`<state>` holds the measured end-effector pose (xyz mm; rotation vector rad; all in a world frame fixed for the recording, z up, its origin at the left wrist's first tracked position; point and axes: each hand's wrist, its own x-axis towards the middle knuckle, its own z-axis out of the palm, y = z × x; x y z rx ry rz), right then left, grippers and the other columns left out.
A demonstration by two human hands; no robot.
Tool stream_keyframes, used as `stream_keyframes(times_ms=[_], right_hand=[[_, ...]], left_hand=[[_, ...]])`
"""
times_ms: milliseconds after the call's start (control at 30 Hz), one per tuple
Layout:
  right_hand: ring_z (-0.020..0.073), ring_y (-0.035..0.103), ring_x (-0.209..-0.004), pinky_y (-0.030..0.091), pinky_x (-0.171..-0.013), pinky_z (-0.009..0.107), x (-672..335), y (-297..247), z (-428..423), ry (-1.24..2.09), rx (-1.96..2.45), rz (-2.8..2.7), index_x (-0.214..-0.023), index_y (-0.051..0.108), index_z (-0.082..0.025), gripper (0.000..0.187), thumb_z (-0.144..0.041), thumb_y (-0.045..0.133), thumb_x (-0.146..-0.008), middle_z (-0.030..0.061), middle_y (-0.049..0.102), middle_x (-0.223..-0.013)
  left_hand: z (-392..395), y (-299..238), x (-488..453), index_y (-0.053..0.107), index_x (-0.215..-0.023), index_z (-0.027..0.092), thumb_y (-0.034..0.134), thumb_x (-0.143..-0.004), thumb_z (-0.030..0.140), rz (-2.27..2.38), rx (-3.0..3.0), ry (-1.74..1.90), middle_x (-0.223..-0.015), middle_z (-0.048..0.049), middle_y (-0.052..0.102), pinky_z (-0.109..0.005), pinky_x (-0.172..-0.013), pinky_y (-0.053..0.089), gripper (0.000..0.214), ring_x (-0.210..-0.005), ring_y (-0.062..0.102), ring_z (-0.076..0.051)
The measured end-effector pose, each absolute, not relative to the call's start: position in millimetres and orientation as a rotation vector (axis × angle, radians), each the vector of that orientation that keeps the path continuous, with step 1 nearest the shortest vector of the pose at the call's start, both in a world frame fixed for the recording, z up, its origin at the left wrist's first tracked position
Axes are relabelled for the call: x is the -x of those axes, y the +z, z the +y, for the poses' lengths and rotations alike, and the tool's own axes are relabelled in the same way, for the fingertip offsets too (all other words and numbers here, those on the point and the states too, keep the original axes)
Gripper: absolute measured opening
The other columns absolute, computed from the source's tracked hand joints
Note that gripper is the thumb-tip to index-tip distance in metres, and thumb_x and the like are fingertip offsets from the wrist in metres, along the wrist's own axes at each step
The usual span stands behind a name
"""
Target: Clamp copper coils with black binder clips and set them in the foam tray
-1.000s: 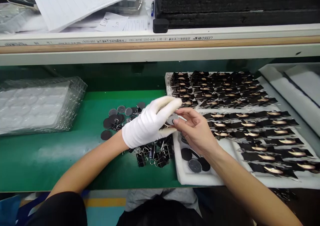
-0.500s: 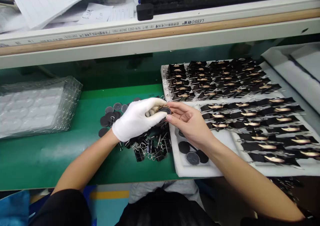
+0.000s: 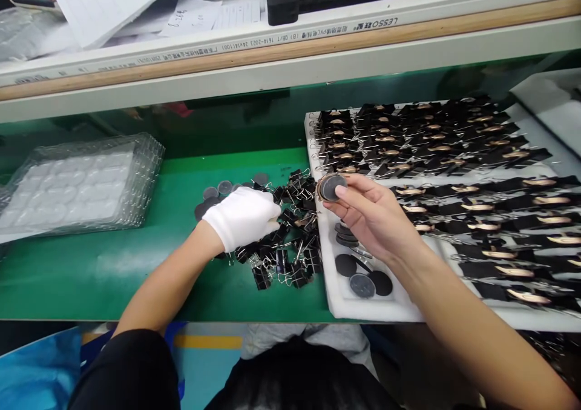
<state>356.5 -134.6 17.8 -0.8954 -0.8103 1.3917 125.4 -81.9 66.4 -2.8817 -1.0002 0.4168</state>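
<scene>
Between the thumb and fingers of my bare right hand (image 3: 370, 213), a round dark disc (image 3: 334, 188) lies over a gold-coloured piece whose edge shows beneath it. My left hand (image 3: 242, 217), in a white glove, is curled closed at the left side of a pile of black binder clips (image 3: 290, 264); whatever its fingertips pinch is hidden. Several loose dark discs (image 3: 210, 193) lie behind and beside the glove on the green table. More discs (image 3: 362, 285) rest in the front left part of a white foam tray (image 3: 338, 310), below my right hand.
Rows of gold-coloured pieces clamped by black binder clips (image 3: 485, 225) fill much of the foam tray. Stacked clear plastic blister trays (image 3: 86, 183) stand at left. A shelf edge (image 3: 227, 65) runs across the back, with papers (image 3: 113, 4) on it.
My hands have moved apart. The left has left the disc and gone down to the binder clips, while the right has kept the disc and carried it slightly right. The view has shifted a little.
</scene>
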Motion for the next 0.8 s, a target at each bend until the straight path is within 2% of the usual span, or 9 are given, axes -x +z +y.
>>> stream_keyframes(times_ms=[133, 267, 367, 433, 500, 567, 700, 800], right_hand=[[0.0127, 0.071, -0.092, 0.061, -0.084, 0.023, -359, 22, -136, 1.467, 0.843, -0.765, -0.090, 0.078, -0.026, 0.019, -0.031, 0.090, -0.076, 0.0002, 0.076, -0.101], [0.0095, 0.069, -0.082, 0.060, -0.072, 0.017, -363, 27, -138, 1.557, 0.784, -0.787, -0.090, 0.080, -0.025, 0.018, -0.030, 0.090, -0.076, 0.0007, 0.076, -0.099], [0.0119, 0.071, -0.083, 0.061, -0.072, 0.023, -362, 27, -143, 1.587, 0.767, -0.946, -0.093, 0.081, -0.027, 0.017, -0.029, 0.088, -0.079, 0.0040, 0.074, -0.122], [0.0156, 0.073, -0.090, 0.063, -0.078, 0.029, -360, 24, -146, 1.565, 0.755, -1.077, -0.098, 0.081, -0.028, 0.017, -0.028, 0.086, -0.082, 0.0056, 0.070, -0.133], [0.0188, 0.072, -0.102, 0.061, -0.089, 0.034, -357, 22, -147, 1.505, 0.738, -1.205, -0.101, 0.080, -0.028, 0.016, -0.027, 0.084, -0.085, 0.0063, 0.074, -0.121], [0.0190, 0.071, -0.104, 0.060, -0.092, 0.034, -355, 21, -147, 1.442, 0.720, -1.271, -0.102, 0.079, -0.028, 0.015, -0.025, 0.082, -0.087, 0.0051, 0.077, -0.103], [0.0152, 0.072, -0.083, 0.063, -0.072, 0.028, -356, 24, -147, 1.379, 0.682, -1.272, -0.100, 0.079, -0.027, 0.012, -0.023, 0.079, -0.089, 0.0031, 0.073, -0.098], [0.0140, 0.072, -0.080, 0.064, -0.071, 0.027, -358, 26, -148, 1.396, 0.637, -1.298, -0.100, 0.078, -0.026, 0.011, -0.021, 0.078, -0.090, 0.0032, 0.073, -0.097]], left_hand=[[-68, 74, -118, 0.066, -0.076, 0.019, 0.053, -0.096, 0.039, -1.085, 3.067, 0.502, -0.082, -0.0036, 0.066, -0.030, -0.065, 0.039, 0.031, -0.067, 0.058, -0.017], [-54, 90, -102, 0.062, -0.078, 0.019, 0.053, -0.098, 0.046, -1.205, 3.339, 0.244, -0.079, 0.0002, 0.063, -0.027, -0.068, 0.040, 0.035, -0.069, 0.054, -0.013], [-58, 101, -103, 0.059, -0.078, 0.018, 0.053, -0.098, 0.050, -1.399, 3.349, -0.154, -0.077, 0.0016, 0.060, -0.025, -0.066, 0.040, 0.037, -0.068, 0.051, -0.012], [-67, 104, -111, 0.055, -0.075, 0.018, 0.054, -0.098, 0.049, -1.525, 3.274, -0.442, -0.075, 0.0021, 0.059, -0.025, -0.064, 0.040, 0.038, -0.068, 0.050, -0.011], [-79, 103, -123, 0.055, -0.075, 0.018, 0.054, -0.097, 0.048, -1.618, 3.179, -0.710, -0.075, 0.0020, 0.059, -0.025, -0.063, 0.040, 0.037, -0.068, 0.050, -0.011], [-89, 99, -132, 0.056, -0.078, 0.019, 0.053, -0.098, 0.049, -1.687, 3.120, -0.900, -0.075, 0.0019, 0.059, -0.025, -0.061, 0.040, 0.036, -0.067, 0.051, -0.012], [-98, 92, -137, 0.053, -0.087, 0.021, 0.063, -0.088, 0.050, -1.679, 3.123, -0.846, -0.073, 0.0038, 0.054, -0.026, -0.058, 0.037, 0.030, -0.064, 0.046, -0.012], [-97, 92, -136, 0.051, -0.090, 0.023, 0.070, -0.078, 0.049, -1.636, 3.058, -0.590, -0.072, 0.0050, 0.053, -0.026, -0.057, 0.033, 0.034, -0.063, 0.045, -0.013]])
